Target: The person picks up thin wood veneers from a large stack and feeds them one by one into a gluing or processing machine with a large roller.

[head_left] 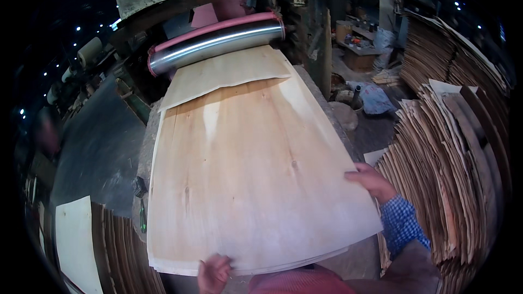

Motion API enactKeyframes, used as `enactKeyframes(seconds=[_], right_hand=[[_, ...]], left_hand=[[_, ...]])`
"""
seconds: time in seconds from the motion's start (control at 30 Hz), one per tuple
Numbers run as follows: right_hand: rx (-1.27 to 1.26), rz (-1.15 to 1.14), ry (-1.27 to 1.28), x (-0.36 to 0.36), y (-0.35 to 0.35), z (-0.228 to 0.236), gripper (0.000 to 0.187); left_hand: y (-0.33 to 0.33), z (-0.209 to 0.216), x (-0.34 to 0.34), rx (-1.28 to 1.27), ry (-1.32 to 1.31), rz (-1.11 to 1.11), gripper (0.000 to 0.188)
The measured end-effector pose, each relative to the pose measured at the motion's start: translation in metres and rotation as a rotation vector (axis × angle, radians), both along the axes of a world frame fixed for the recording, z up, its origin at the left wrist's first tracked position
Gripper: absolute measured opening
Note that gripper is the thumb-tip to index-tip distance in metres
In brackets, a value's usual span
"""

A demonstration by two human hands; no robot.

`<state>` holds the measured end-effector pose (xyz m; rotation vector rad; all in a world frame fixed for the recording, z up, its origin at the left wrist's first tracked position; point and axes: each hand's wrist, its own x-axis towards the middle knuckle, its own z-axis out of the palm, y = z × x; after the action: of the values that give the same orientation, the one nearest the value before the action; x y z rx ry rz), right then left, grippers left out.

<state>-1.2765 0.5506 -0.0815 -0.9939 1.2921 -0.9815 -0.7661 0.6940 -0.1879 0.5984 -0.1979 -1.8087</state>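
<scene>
A stack of pale wood veneer sheets (239,179) lies on a bed in front of me, its near edges slightly fanned. My right hand (373,181) pinches the right edge of the top sheet, with the fingers over the surface. At the near left edge is my left hand (215,273), slightly blurred, its fingers loosely bent and apart with nothing seen in them. A shorter veneer sheet (229,73) rests across the far end of the stack, its near edge wavy and lifted. Just beyond it runs a shiny metal roller (218,44) below a pink roller (212,28).
Tall stacks of veneer (436,169) stand close on my right, and another veneer stack (125,245) is at the lower left. A green-handled tool (143,216) lies beside the bed's left edge. Back right are a bucket (357,99) and a plastic bag (376,99).
</scene>
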Motion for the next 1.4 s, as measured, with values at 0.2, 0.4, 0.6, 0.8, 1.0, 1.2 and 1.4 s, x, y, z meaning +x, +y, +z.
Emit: enactKeyframes(seconds=[0.2,0.4,0.6,0.8,1.0,1.2,1.4], right_hand=[[-0.513,-0.106,-0.188,0.046,0.005,0.069,0.035],[-0.076,-0.18,-0.492,0.025,0.033,-0.014,0.052],[-0.137,-0.211,-0.552,0.039,0.033,-0.015,0.057],[-0.241,-0.122,-0.428,0.037,0.049,0.066,0.062],[-0.407,-0.252,-0.517,0.046,-0.02,0.054,0.055],[-0.702,-0.264,-0.328,0.043,-0.088,0.012,0.039],[-0.362,-0.365,0.505,0.063,0.002,-0.11,0.027]], left_hand=[[0.054,-0.045,-0.014,-0.045,0.177,-0.314,0.067],[-0.022,0.058,-0.018,-0.096,-0.092,0.369,0.05],[-0.025,0.037,-0.007,0.029,-0.33,0.245,0.043],[0.037,0.01,0.002,-0.003,-0.733,0.321,0.06],[-0.021,0.038,0.016,-0.097,-0.746,0.273,0.032],[-0.159,0.09,-0.009,-0.002,-0.174,0.364,0.022],[-0.291,0.032,0.003,-0.022,-0.29,0.303,0.023]])
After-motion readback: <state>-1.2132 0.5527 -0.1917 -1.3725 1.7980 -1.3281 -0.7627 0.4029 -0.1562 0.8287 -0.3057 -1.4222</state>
